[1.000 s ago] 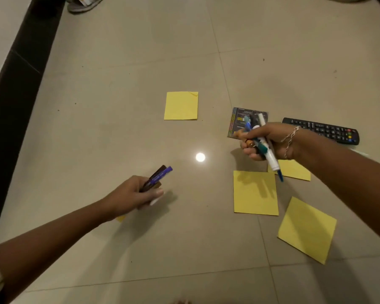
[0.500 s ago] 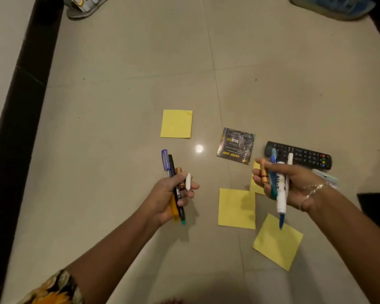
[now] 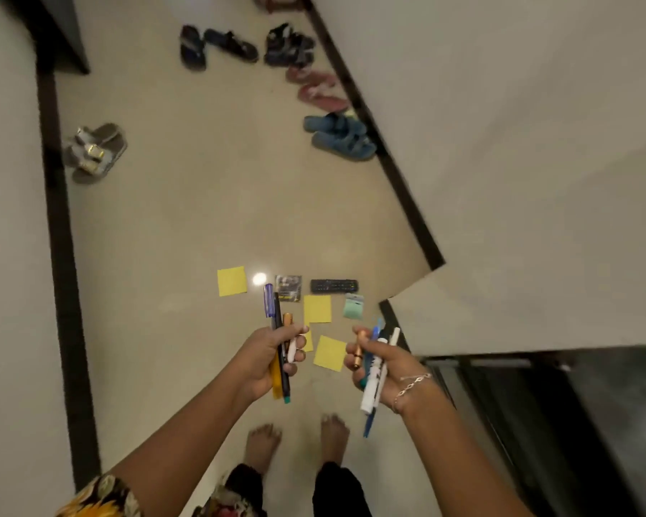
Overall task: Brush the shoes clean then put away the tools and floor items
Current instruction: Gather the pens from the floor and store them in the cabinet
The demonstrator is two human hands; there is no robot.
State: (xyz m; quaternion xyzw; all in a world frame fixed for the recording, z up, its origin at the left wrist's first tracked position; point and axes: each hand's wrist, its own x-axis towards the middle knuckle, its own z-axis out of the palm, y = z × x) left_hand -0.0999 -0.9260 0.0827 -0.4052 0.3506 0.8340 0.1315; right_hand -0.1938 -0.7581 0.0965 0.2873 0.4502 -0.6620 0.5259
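Note:
My left hand [image 3: 271, 356] grips a bunch of pens [image 3: 276, 322]: a purple one, a black one, an orange one and a small white piece. My right hand [image 3: 379, 365] grips another bunch of markers and pens [image 3: 373, 382], with a white marker, blue pens and a copper-coloured tube. Both hands hang above the tiled floor. On the floor beyond them lie yellow sticky notes [image 3: 232, 281], a black remote control [image 3: 334, 285], a dark printed card [image 3: 288, 288] and a pale green item [image 3: 353, 306].
Several sandals and slippers lie farther off: a grey pair [image 3: 94, 153] by the left wall, blue ones [image 3: 342, 136], pink ones [image 3: 319, 89] and dark ones [image 3: 239, 46] along the right wall. My bare feet [image 3: 295, 440] stand below the hands. A dark opening [image 3: 575, 423] is at right.
The view has risen and pulled back from the floor, so the corridor and the shoes come into sight. Both hands have lifted with their pens, and the floor items look smaller.

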